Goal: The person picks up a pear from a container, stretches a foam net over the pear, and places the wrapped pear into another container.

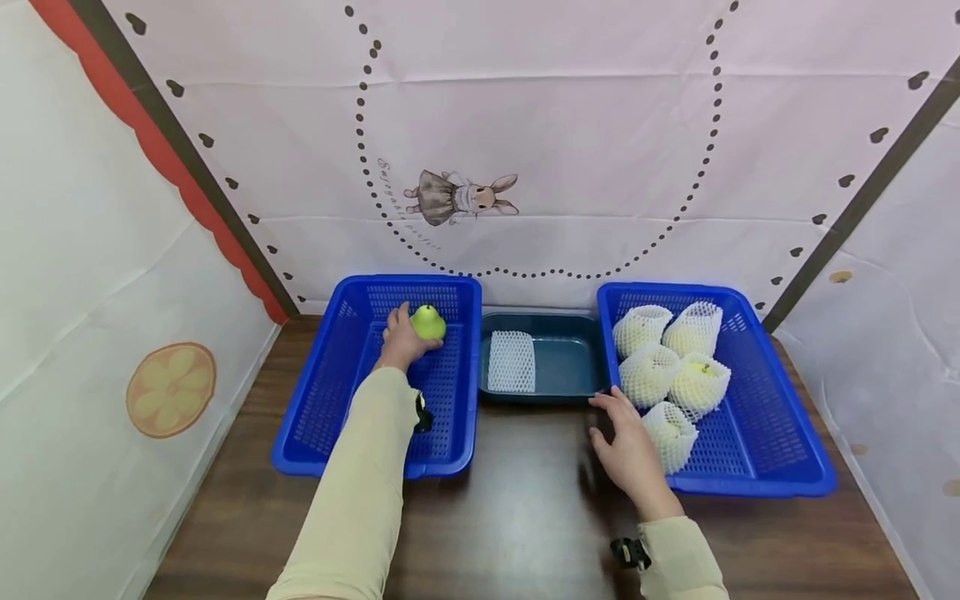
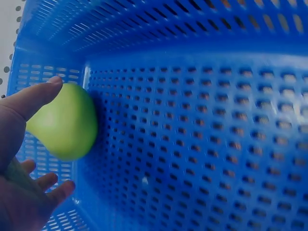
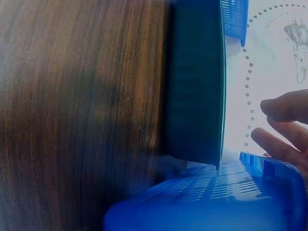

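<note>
A green pear (image 1: 429, 323) stands at the far end of the left blue basket (image 1: 300, 408). My left hand (image 1: 403, 340) reaches into that basket beside it, thumb and fingers spread apart. In the left wrist view the thumb overlaps one side of the pear (image 2: 70, 122); whether it touches cannot be told. My right hand (image 1: 626, 442) hovers by the near corner of the dark green tray (image 1: 570, 397) and the right basket's left edge, fingers loosely bent around nothing. Inside the tray lies a flat white foam net sleeve (image 1: 512, 362).
The right blue basket (image 1: 772, 425) holds several pale fruits in white foam nets (image 1: 647, 375), bunched along its left side. Both baskets flank the tray on a brown wooden table (image 1: 495, 517). A printed cloth (image 1: 585, 167) stands close behind them.
</note>
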The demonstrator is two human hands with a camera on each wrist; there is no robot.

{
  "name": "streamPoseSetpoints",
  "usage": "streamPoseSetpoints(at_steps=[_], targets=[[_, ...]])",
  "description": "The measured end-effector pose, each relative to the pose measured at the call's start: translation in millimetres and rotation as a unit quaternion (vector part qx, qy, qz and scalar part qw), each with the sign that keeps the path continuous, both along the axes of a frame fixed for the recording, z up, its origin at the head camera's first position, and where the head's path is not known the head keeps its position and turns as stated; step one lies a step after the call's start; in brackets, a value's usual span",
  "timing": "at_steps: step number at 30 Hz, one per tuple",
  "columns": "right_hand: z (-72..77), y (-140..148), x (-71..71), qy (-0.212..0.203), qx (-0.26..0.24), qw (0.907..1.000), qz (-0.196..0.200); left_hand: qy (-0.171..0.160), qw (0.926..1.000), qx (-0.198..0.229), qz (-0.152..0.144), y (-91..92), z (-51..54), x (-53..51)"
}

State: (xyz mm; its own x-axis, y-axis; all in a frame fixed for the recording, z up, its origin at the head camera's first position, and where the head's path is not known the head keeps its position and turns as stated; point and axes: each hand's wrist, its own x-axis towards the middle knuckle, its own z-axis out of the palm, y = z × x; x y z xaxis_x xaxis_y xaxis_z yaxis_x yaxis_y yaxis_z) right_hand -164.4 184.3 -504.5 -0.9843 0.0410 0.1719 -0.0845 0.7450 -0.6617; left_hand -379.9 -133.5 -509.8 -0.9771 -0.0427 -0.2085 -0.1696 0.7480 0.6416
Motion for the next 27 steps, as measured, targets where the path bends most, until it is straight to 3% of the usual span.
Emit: streamPoseSetpoints(at_steps=[7, 12, 16, 21, 27], targets=[[-1.0, -2.1, 2.0, 0.005, 0.007, 0.9999, -0.009, -0.031, 0.9988, 0.033, -0.018, 3.6, 1.2, -0.4], [-1.5, -1.2, -0.4, 0.004, 0.007, 0.9999, -0.012, -0.063, 0.9975, 0.016, -0.029, 5.4, 2.8, -0.6], [-0.3, -2.3, -1.1, -0.011, 0.007, 0.9998, -0.014, -0.082, 0.9951, 0.001, -0.056, -0.1, 3.9, 5.3], [2.0, -2.9, -1.6, -0.018, 0.001, 0.9998, -0.012, -0.066, 0.9959, 0.009, -0.061, -5.6, 13.5, 11.1], [1.3, -2.1, 0.4, -0.024, -0.002, 0.9997, -0.011, -0.042, 0.9961, 0.069, -0.036, -5.4, 27.4, 17.3]])
